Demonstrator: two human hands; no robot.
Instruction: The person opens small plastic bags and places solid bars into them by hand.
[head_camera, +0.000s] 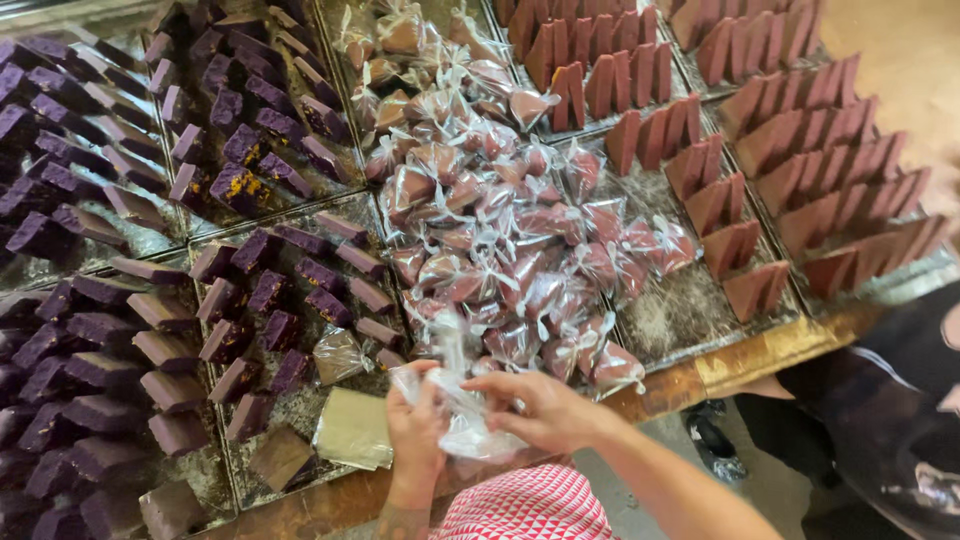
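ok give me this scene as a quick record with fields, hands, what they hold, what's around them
left hand: pinching a clear plastic bag
right hand: gripping the same bag from the other side
bag contents: cannot tell, plastic is crumpled
just beyond the hands: pile of wrapped pieces in clear bags
left side: purple blocks on metal trays
right side: reddish-brown wedges standing in rows
near left hand: flat stack of clear bags
support: wooden table edge
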